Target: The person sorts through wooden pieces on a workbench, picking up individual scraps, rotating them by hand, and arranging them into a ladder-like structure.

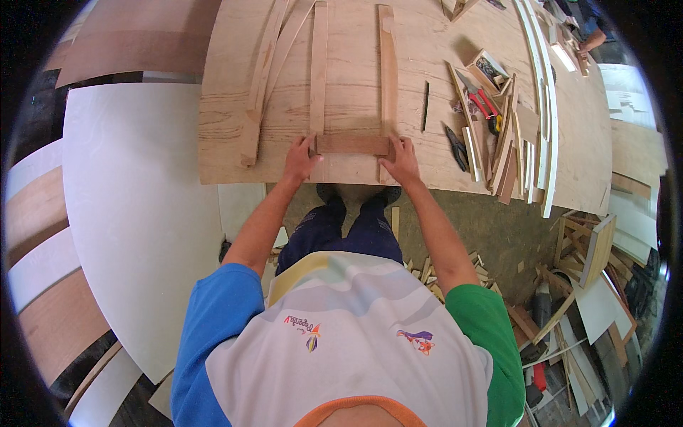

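Note:
A short wooden crosspiece point(353, 144) lies between two long wooden strips, the left strip point(318, 69) and the right strip point(388, 69), near the front edge of the plywood table point(235, 173). My left hand point(302, 158) grips the left joint, its thumb and fingers around the crosspiece's end and the strip. At the other end my right hand point(401, 160) holds the crosspiece and right strip in the same way. More long wooden strips point(267, 74) lie to the left. A thin black stick point(426, 105) rests right of the right strip.
To the right lie black-handled pliers point(456, 147), red-handled snips point(483, 102), a small wooden box of fasteners point(490, 69), thin offcuts and long white strips point(549, 133). A large white panel point(139, 213) stands left. Another person's hand point(592, 41) is at the far right corner. Scrap wood litters the floor.

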Demonstrator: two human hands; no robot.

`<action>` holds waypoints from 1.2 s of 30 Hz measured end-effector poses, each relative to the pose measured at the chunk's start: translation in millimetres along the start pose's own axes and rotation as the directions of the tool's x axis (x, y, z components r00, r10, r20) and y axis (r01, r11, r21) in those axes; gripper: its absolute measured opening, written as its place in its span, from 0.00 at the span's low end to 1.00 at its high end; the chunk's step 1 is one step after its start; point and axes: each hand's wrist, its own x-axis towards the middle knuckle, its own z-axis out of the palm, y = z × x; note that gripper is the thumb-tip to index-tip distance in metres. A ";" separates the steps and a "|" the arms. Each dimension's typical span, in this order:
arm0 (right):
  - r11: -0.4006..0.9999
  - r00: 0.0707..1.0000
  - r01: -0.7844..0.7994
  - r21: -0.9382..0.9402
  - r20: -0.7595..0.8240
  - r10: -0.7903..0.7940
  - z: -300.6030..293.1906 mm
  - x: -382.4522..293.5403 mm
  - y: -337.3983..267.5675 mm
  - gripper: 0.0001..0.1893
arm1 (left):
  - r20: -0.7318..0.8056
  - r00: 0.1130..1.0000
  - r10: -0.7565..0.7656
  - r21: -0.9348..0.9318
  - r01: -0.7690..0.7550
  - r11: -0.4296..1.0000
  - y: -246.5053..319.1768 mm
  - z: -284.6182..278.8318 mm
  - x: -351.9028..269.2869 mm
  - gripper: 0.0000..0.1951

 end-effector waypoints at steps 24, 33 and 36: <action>0.999 0.995 0.042 -0.016 -0.089 -0.043 20.0 -0.6 7.7 0.40 | 0.068 0.997 0.049 0.146 -0.058 0.988 8.0 -2.7 7.6 0.38; 0.999 0.996 0.041 0.006 -0.082 -0.041 14.8 -1.0 8.1 0.38 | 0.013 0.995 0.097 0.107 -0.097 0.989 5.8 -1.2 5.9 0.37; 1.000 0.997 0.029 -0.004 -0.072 -0.029 12.5 -1.1 6.3 0.37 | 0.004 0.993 0.116 0.106 -0.116 0.988 5.4 -1.2 6.2 0.37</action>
